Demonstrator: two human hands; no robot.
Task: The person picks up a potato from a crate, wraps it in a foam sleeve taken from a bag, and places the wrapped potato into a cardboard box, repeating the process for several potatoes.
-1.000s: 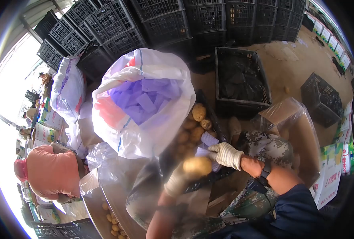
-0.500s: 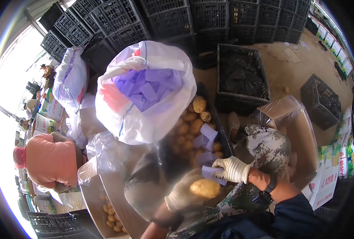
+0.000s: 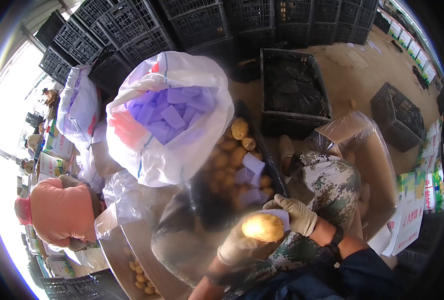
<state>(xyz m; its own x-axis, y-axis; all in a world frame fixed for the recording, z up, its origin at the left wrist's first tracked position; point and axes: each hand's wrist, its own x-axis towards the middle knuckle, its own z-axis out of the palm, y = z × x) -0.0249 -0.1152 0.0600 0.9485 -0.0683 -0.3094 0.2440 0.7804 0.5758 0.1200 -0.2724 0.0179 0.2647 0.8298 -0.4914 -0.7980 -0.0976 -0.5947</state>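
Low in front of the person, a big yellow potato [image 3: 263, 227] sits in the gloved left hand [image 3: 234, 245]. The left fingers hold it from below, but the potato hides most of them, and the glove looks blurry. The gloved right hand [image 3: 301, 215] is just beside it, its fingers pinching a purple foam net [image 3: 283, 216]. The net is up against the potato's far side; I cannot tell how much of the potato is inside it.

Past the hands, more potatoes [image 3: 234, 159] fill a black crate [image 3: 272, 162], with a few loose nets [image 3: 252, 172] on top. A fat white bag [image 3: 154, 162] covers one side of that crate. Purple pieces [image 3: 174, 117] fill the bag, so its bottom cannot be seen.

At the lower left, a cardboard box [image 3: 149, 250] with small potatoes [image 3: 141, 277] is cut off by the bottom edge. A bent-over person in a pink top [image 3: 64, 212] is farther left, head partly hidden.
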